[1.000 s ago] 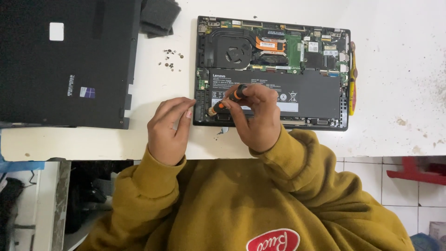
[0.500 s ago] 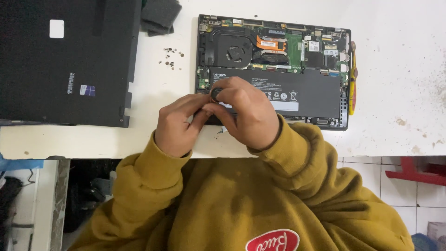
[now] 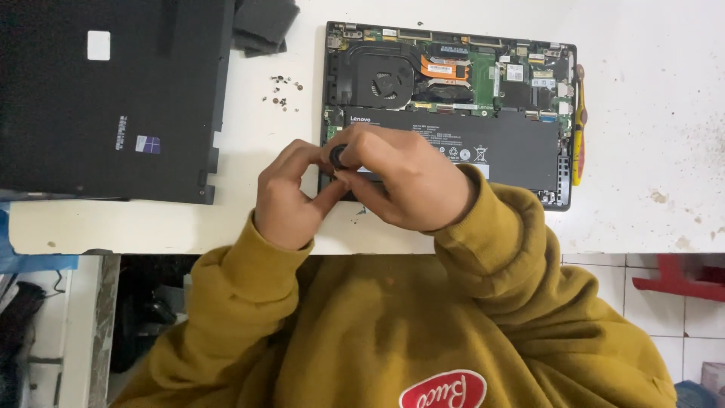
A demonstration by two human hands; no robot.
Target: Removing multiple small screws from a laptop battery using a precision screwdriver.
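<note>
An opened laptop (image 3: 521,151) lies bottom-up on the white table (image 3: 649,113), showing its black battery, fan and green board. Both hands meet over its near-left corner. My right hand (image 3: 411,181) is wrapped around a screwdriver (image 3: 337,156) that stands upright, so only its round black end cap shows. My left hand (image 3: 285,198) curls in from the left, its thumb and fingertips pressed against the tool's lower part and the right hand. The tip and the screw under it are hidden by the fingers.
A black laptop bottom cover (image 3: 113,98) lies at the left, with a dark grey pad (image 3: 260,26) behind it. Several loose screws (image 3: 281,89) sit between cover and laptop. A yellow pry tool (image 3: 578,128) lies along the laptop's right edge. The table edge is close to my body.
The screwdriver has gone from tilted, with its orange and black handle showing, to upright under my right hand. My left hand has closed in against it.
</note>
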